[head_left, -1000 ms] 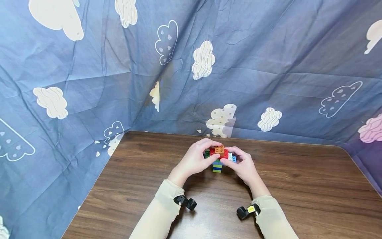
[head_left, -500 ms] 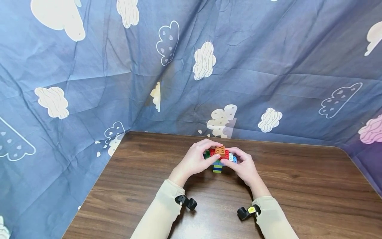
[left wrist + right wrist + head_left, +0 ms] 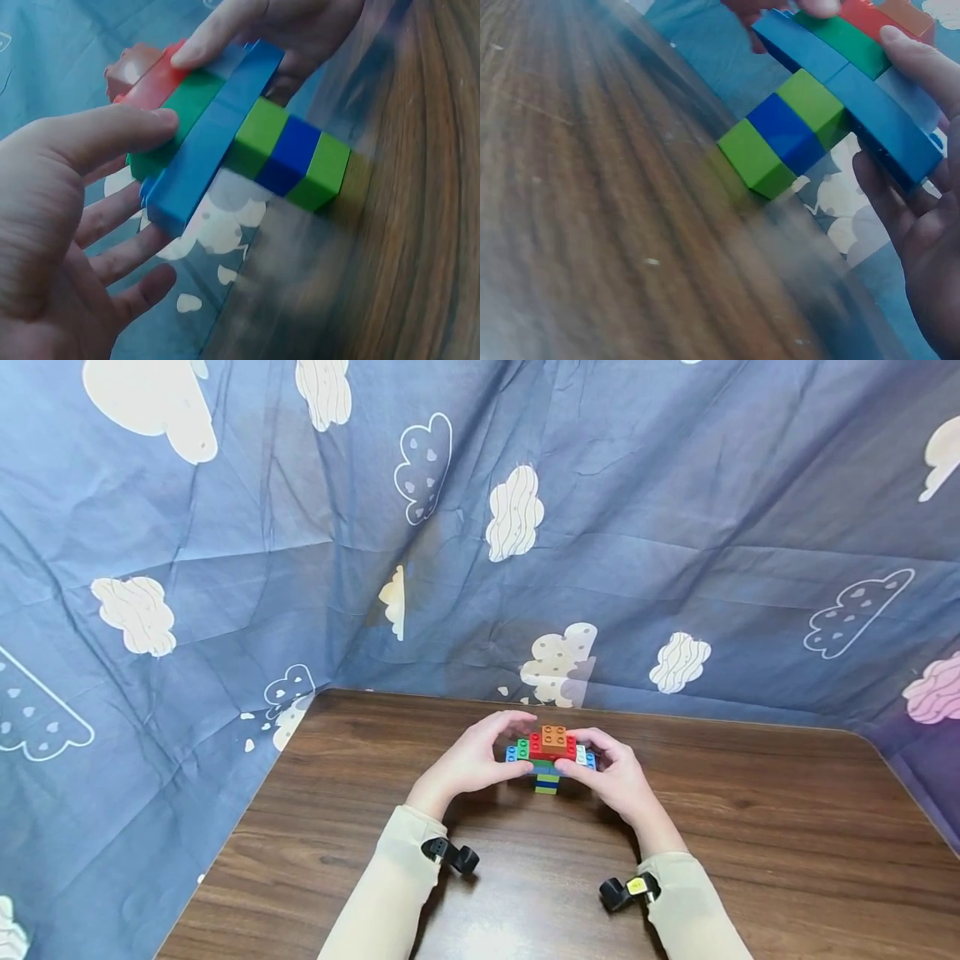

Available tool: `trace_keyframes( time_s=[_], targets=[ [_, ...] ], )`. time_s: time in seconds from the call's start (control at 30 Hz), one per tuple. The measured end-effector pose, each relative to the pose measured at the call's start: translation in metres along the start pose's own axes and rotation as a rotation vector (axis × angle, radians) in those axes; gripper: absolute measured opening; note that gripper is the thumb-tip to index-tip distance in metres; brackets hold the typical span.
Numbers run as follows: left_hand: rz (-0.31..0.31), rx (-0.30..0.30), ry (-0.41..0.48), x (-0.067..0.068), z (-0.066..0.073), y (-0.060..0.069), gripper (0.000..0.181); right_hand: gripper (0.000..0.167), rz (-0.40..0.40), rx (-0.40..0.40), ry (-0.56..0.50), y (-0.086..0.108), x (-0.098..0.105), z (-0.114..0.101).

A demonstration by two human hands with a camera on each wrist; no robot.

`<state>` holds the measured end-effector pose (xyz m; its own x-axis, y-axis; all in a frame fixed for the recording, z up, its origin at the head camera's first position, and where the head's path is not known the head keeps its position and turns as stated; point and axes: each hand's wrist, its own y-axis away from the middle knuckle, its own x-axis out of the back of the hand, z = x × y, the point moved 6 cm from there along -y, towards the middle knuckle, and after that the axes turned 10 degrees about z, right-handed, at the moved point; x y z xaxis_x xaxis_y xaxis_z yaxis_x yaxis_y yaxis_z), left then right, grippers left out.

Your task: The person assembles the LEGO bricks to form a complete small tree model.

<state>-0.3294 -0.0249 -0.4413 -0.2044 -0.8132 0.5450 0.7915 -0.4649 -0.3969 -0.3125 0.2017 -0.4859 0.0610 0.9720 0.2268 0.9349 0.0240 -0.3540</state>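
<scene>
A toy building-brick model [image 3: 553, 750] stands upright on the table, wide at the top on a narrow stem. One orange brick [image 3: 554, 737] crowns a red brick [image 3: 536, 746]; below come green and white bricks, then long blue bricks [image 3: 214, 150]. The stem [image 3: 772, 139] is lime, dark blue and lime. My right hand [image 3: 611, 777] grips the model's right side, thumb in front and fingers behind. At the left side, my left hand [image 3: 468, 760] has its fingers spread around the model. Its thumb is at the green brick [image 3: 191, 101]; whether the fingers touch is unclear.
The brown wood-grain table [image 3: 360, 843] spreads around the model. Behind it hangs a blue cloth [image 3: 450, 593] with cloud prints, close to the table's back edge. Small black cameras [image 3: 453, 857] are strapped to both wrists.
My left hand has let go of the orange brick and moved left and down, uncovering the model's green and blue left end. My right hand keeps its grip.
</scene>
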Motion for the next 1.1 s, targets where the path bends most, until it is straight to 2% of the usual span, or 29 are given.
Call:
trace_keyframes(
  time_s=[0.1, 0.27, 0.53, 0.8, 1.1],
  targets=[
    [-0.026, 0.018, -0.007, 0.001, -0.005, 0.001, 0.061, 0.050, -0.034, 0.011, 0.040, -0.001, 0.004, -0.003],
    [-0.057, 0.008, -0.022, 0.000, -0.007, 0.003, 0.053, 0.061, -0.110, 0.002, 0.038, -0.004, 0.017, -0.008],
    [-0.060, 0.003, -0.043, -0.001, -0.007, 0.003, 0.046, 0.056, -0.233, -0.015, 0.141, -0.003, 0.027, -0.012],
    [-0.044, 0.005, -0.052, -0.002, -0.006, 0.002, 0.044, 0.048, -0.210, -0.049, 0.194, -0.003, 0.029, -0.009],
    [0.009, 0.074, -0.004, 0.000, -0.010, 0.001, 0.048, 0.048, -0.157, -0.063, 0.125, -0.003, 0.029, -0.007]
  ],
)
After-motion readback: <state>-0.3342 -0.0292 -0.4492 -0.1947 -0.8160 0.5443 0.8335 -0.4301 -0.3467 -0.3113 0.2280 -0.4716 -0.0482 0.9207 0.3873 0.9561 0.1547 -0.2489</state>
